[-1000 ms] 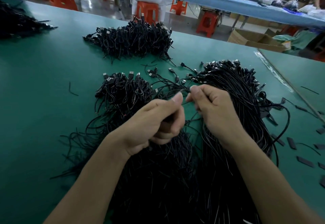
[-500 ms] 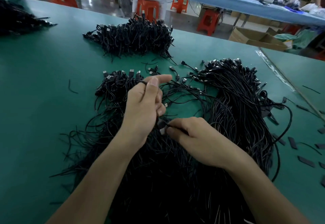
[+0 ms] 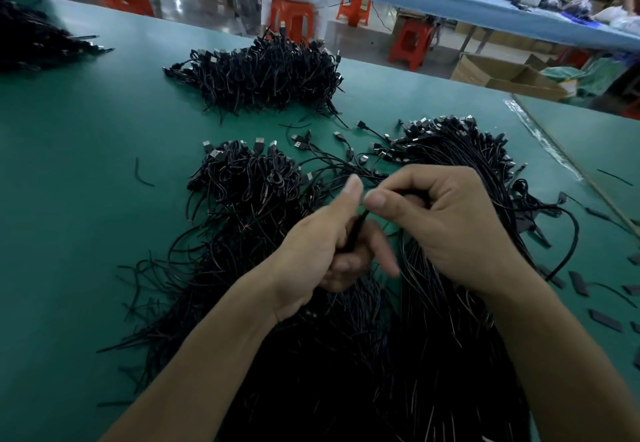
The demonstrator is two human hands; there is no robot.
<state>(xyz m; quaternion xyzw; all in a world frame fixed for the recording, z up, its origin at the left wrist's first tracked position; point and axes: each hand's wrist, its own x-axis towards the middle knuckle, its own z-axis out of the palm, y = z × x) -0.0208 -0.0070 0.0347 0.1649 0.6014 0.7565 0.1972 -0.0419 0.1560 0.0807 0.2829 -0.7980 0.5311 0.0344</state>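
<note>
Now, starting at the table's (image 3: 69, 199) left edge: matte green surface with one stray offcut (image 3: 142, 174) of wire, curved and thin. Next comes a small heap of coiled cables (image 3: 246, 178), glossy black loops with silver plugs poking toward the far edge; finished ones set aside, I'd judge. Centre stage, the left hand (image 3: 311, 251) is wrapped around a thin black cable (image 3: 358, 225), thumb up, fingers curled to anchor it above the loose mass (image 3: 346, 372) of wires at the near edge. Just beside it, the right hand (image 3: 446, 230) pinches the same cable between thumb and forefinger, likely to guide a loop. Further right, uncoiled cables (image 3: 467, 150) lie long and straight, plugs bunched together, handy for picking. By the right edge, flat black strips (image 3: 578, 282) lie scattered, probably ties.
</note>
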